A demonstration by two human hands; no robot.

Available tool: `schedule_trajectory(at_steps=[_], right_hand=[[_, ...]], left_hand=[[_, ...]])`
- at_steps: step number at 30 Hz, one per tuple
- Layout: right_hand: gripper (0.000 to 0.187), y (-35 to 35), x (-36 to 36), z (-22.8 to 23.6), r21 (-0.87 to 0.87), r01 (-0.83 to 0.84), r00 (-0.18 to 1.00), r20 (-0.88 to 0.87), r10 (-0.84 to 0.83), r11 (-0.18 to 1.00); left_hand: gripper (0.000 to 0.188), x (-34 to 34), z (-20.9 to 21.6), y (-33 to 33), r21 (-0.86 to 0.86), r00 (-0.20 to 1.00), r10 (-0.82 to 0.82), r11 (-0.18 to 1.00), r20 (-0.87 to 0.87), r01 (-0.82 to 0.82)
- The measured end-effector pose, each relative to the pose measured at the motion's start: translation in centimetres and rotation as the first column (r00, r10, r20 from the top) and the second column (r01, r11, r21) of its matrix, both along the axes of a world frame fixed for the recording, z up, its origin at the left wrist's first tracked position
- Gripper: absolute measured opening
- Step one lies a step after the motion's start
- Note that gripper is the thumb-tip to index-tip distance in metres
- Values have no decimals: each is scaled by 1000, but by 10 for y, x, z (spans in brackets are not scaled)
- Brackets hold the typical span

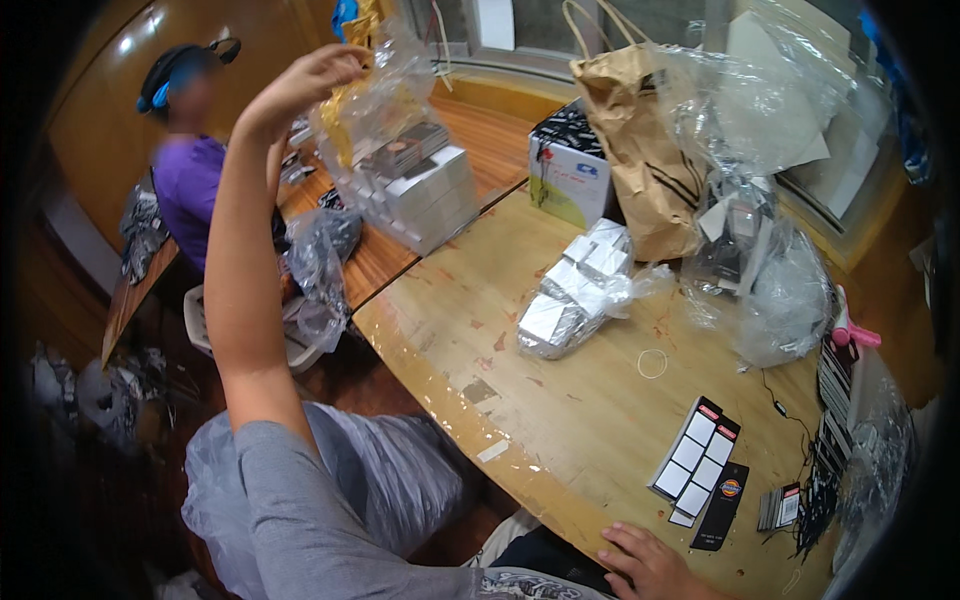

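Note:
My left arm is stretched far out over the table on the left. At its end my left hand (318, 78) is closed, its fingertips on the top of a clear plastic bag (392, 85) with yellow in it. Below that bag is a block of stacked white boxes (437, 198) in clear wrap. My right hand (648, 562) rests at the table's near edge, fingers apart and holding nothing. Just beyond it lie a black hang tag (720, 510) and black-edged cards (697, 455) with white label squares.
A plastic-wrapped bundle of white boxes (575, 290) lies mid-table, with a rubber band (652, 364) nearby. Behind stand a printed carton (570, 170), a brown paper bag (635, 150) and clear bags (785, 300). Corded tags (830, 430) line the right. A person in purple (190, 185) sits far left.

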State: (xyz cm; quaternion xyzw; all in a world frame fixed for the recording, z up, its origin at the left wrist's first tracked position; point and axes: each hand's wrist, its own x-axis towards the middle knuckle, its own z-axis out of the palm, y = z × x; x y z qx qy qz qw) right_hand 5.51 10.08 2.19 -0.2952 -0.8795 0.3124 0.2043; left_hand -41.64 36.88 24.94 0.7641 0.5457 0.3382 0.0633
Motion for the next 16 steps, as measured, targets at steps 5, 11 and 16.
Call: schedule_trajectory(at_steps=[5,11,16], right_hand=[[40,-2,-1,-4,15,18,999,41,-19,1000],[38,-4,0,-4,38,2,996,91,-5,999],[42,-4,1,-8,88,-7,994,110,-2,996]], left_hand=[[23,-72,-19,-9,270,823,567,790,20,-551],[22,-31,-37,52,367,915,319,905,-245,-217],[20,-19,-45,79,-166,445,13,918,-895,-360]])
